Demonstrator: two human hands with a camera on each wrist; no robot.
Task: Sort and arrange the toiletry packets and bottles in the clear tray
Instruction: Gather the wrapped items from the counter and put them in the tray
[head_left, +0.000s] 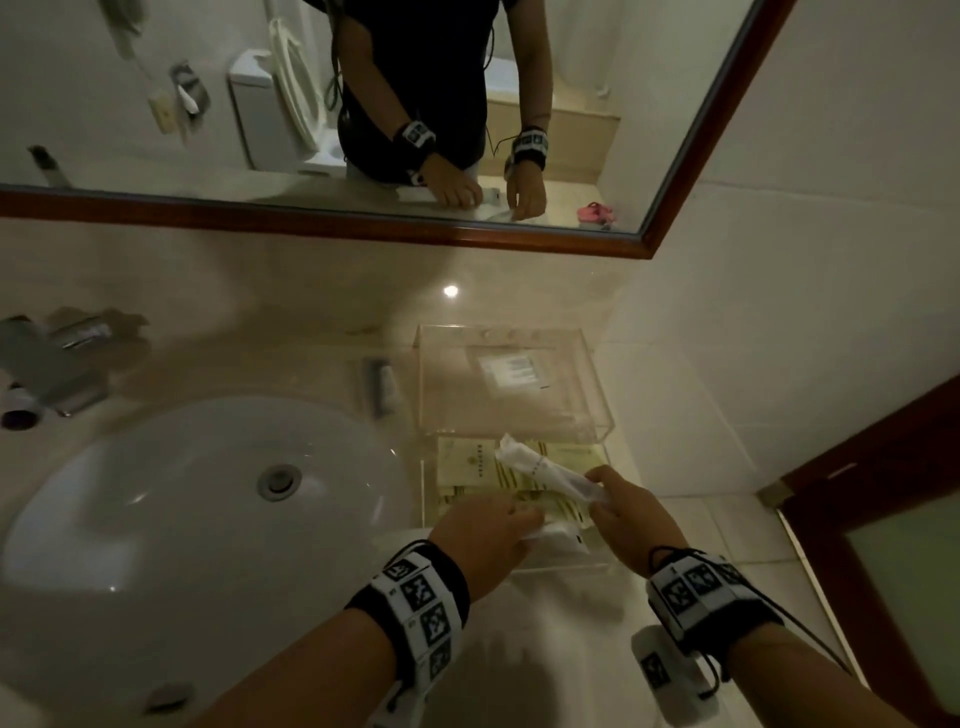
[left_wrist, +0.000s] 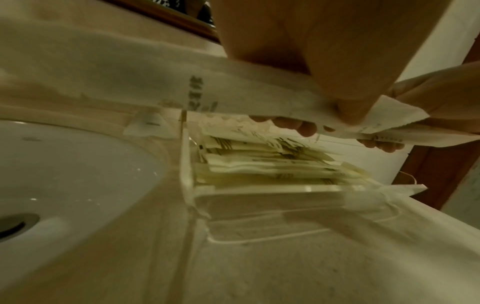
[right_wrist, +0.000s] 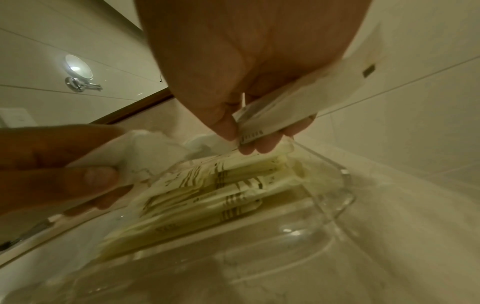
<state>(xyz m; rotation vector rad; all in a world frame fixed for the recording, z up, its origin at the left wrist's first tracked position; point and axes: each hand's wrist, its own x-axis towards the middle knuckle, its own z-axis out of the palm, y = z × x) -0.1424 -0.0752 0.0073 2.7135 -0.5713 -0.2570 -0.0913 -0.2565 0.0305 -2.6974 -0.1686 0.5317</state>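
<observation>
The right hand (head_left: 631, 512) pinched one end of a long white packet (head_left: 540, 470), thumb on top and fingers (right_wrist: 262, 145) curled beneath; the packet rose away from that hand, slanting up over the tray. The left hand (head_left: 485, 532) gripped a second white packet (head_left: 558, 535), its thumb pressed on the upper face and the other fingers (left_wrist: 306, 128) curled underneath. In the left wrist view that packet stretched away from the hand as a flat strip with dark printing on it. The two hands were near each other, just apart, both above the near part of the clear tray (head_left: 431, 499).

Below the hands, the tray stood on the pale stone surface (head_left: 561, 639). Inside it lay a stack of cream packets with dark stripes (right_wrist: 207, 193), piled flat and filling the part of the tray beyond the fingertips; the part of the tray nearest the wrists held nothing that could be made out. Beyond the hands, a clear lid or second clear box (head_left: 511, 379) stood touching the tray's far edge, with a paper label visible through it. To the outside of the left hand was the white sink basin (head_left: 156, 509), and beyond it a chrome tap (head_left: 57, 364). A small dark tube-like item (head_left: 382, 387) lay between basin and clear lid, too blurred to identify. A wood-framed mirror (head_left: 691, 171) hung beyond everything.
</observation>
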